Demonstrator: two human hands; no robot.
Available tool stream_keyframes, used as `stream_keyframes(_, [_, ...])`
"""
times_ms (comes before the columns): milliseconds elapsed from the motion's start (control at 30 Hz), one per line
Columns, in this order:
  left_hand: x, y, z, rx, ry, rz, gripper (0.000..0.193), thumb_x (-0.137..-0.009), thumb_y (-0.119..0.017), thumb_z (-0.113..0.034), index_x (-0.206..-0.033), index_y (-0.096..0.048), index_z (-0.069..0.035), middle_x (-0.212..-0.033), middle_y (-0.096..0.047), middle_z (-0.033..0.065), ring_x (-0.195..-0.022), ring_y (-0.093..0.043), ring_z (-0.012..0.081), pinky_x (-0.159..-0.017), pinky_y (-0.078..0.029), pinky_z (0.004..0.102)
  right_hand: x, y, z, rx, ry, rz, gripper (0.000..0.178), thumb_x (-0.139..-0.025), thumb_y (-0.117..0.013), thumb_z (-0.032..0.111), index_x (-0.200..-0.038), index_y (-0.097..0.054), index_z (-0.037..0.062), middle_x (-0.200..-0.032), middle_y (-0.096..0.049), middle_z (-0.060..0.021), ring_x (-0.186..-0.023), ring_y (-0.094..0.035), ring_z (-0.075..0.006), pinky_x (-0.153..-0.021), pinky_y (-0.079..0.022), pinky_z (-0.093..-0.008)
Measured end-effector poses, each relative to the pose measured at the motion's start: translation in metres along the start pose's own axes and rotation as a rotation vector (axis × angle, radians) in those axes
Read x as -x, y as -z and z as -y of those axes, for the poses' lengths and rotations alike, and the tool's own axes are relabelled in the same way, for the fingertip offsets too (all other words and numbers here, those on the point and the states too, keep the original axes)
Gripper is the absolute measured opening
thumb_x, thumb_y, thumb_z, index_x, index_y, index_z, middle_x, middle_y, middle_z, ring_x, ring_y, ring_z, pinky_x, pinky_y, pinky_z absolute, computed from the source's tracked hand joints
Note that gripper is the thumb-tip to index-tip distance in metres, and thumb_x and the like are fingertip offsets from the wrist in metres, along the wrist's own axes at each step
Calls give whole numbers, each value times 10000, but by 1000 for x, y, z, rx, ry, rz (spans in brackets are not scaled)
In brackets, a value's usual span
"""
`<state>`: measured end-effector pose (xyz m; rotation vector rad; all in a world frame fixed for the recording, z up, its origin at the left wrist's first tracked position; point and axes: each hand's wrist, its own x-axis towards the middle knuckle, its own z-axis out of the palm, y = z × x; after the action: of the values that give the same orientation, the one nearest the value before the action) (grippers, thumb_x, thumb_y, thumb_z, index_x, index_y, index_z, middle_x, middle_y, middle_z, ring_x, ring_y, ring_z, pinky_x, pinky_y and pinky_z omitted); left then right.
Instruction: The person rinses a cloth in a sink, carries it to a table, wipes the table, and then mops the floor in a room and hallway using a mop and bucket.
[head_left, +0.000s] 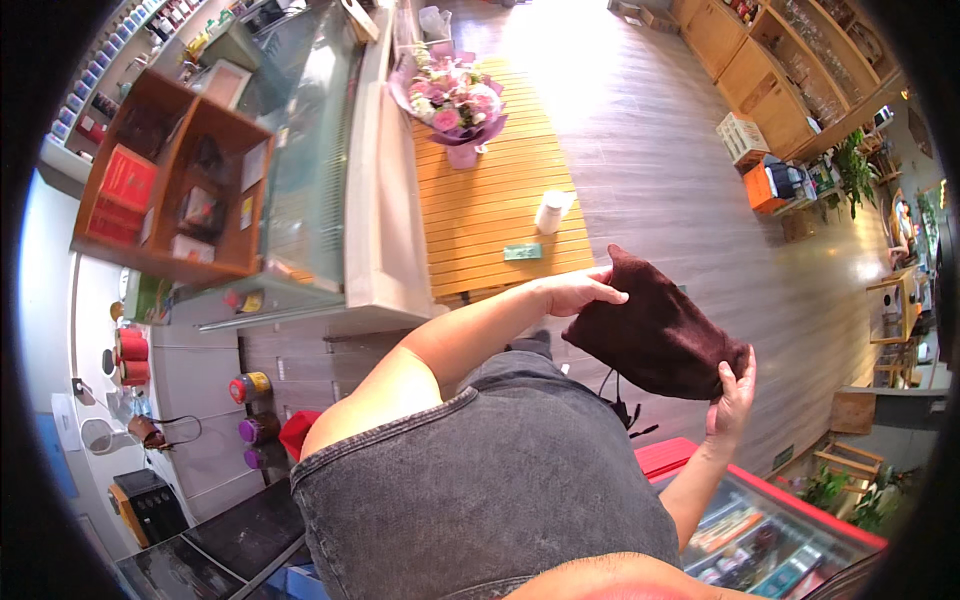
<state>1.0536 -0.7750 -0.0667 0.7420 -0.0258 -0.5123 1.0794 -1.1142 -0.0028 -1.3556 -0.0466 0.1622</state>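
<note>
Dark brown cloth stretched in midair between both hands, beside slatted worktop. Left hand closed, pinching upper-left corner; right hand partly curled, gripping lower-right end. Bouquet, white cup, green packet on worktop.
</note>
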Motion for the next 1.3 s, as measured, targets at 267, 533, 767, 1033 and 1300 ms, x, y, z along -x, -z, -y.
stream_keyframes(267, [-158,0,-90,-94,-40,37,635,-931,-643,-145,-1482,-340,-50,-1435,-476,86,-1313,-443,177,-1121,-334,349,-198,41,46,18,-37,60,613,-891,-594,-21,-1449,-341,-12,-1341,-524,-108,-1228,-517,-214,-1093,-387,-375])
stream_keyframes(533, [-309,54,-141,-35,-255,-68,552,-944,-630,-151,-1445,-421,-51,-1400,-520,84,-1297,-470,182,-1111,-348,365,-436,66,55,61,-105,223,612,-887,-592,-50,-1447,-348,1,-1317,-550,-118,-1201,-543,-202,-1064,-422,-355])
stream_keyframes(767, [-421,108,-167,122,-463,-259,492,-940,-630,-141,-1398,-476,-46,-1350,-561,76,-1260,-514,192,-1098,-369,378,-636,35,52,131,-222,491,613,-857,-606,-84,-1426,-395,6,-1355,-505,-93,-1173,-558,-188,-1045,-432,-325])
stream_keyframes(1033, [-449,183,-260,-27,-692,-619,410,-971,-563,-97,-1367,-497,-14,-1316,-579,89,-1225,-533,193,-1078,-397,364,-807,-100,25,316,-83,734,773,-792,-670,-34,-1474,-306,-8,-1260,-540,-105,-1133,-558,-183,-1050,-417,-330])
stream_keyframes(1300, [-441,280,-426,-194,-822,-840,387,-981,-513,-93,-1355,-506,6,-1313,-581,95,-1226,-534,193,-1075,-397,336,-955,-260,13,155,-197,807,765,-847,-678,-22,-1485,-257,-28,-1079,-651,-111,-984,-634,-179,-967,-471,-295])
